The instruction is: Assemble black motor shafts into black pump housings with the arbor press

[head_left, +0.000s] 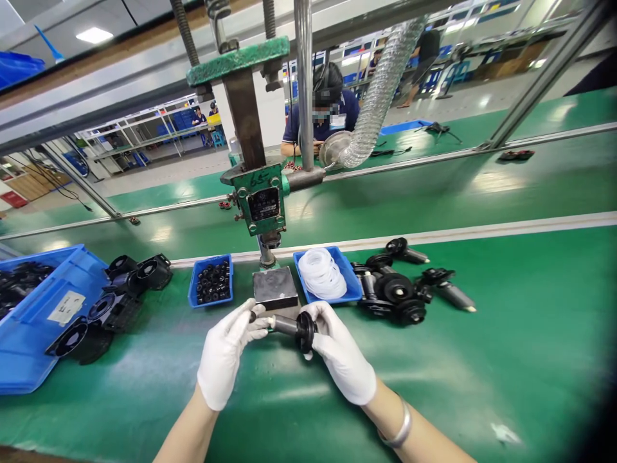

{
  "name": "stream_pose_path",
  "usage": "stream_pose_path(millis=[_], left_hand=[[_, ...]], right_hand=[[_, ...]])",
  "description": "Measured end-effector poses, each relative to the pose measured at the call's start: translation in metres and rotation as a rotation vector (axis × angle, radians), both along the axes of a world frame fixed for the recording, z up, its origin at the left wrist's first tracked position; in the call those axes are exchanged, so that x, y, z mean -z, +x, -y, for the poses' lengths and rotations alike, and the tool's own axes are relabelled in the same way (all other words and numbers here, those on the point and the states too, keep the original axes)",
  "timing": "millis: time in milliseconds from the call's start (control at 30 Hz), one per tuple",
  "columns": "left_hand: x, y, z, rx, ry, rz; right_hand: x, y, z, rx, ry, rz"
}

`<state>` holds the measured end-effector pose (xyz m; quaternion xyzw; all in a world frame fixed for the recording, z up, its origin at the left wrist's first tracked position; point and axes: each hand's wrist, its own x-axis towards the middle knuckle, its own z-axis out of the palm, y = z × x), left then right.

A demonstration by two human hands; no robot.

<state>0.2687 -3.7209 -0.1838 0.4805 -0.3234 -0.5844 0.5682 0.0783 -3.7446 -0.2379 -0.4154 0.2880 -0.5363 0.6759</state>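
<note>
My right hand (344, 357), in a white glove, grips the black flanged end of a part with a grey cylindrical shaft (285, 325) and a pale tip. The shaft points left, held nearly level over the green bench. My left hand (222, 357), gloved too, has a small black cap-like piece (252, 316) pinched at its fingertips, close to that pale tip. Just beyond both hands is the metal block (276, 287) at the base of a green hand press (263, 199). Similar small black pieces fill a blue tray (192, 292) behind my left hand.
White plastic rings (322, 273) lie in a blue tray (354, 292). Several flanged shaft parts (398, 289) are piled at right. Black housings (103, 308) lean by a large blue bin (29, 360) at left. A person (349, 109) sits across the bench near a silver duct (385, 83).
</note>
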Motion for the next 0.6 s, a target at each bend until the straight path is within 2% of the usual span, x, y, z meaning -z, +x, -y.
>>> stream_pose_path(millis=[133, 267, 333, 467, 600], left_hand=[[0.006, 0.0, 0.001, 0.013, 0.011, 0.197], [0.005, -0.003, 0.003, 0.003, -0.055, 0.333], [0.006, -0.005, 0.005, 0.009, -0.055, 0.299], [0.008, -0.006, 0.01, -0.009, 0.035, 0.095], [0.001, -0.005, 0.009, -0.057, 0.138, -0.033]], right_hand=[[0.0, 0.0, -0.001, 0.009, -0.012, 0.006], [0.0, 0.0, -0.001, 0.013, -0.026, 0.011], [0.001, -0.001, -0.001, 0.013, -0.029, 0.018], [0.003, -0.002, 0.0, 0.005, -0.032, 0.039], [0.005, -0.002, 0.001, 0.001, -0.041, 0.044]])
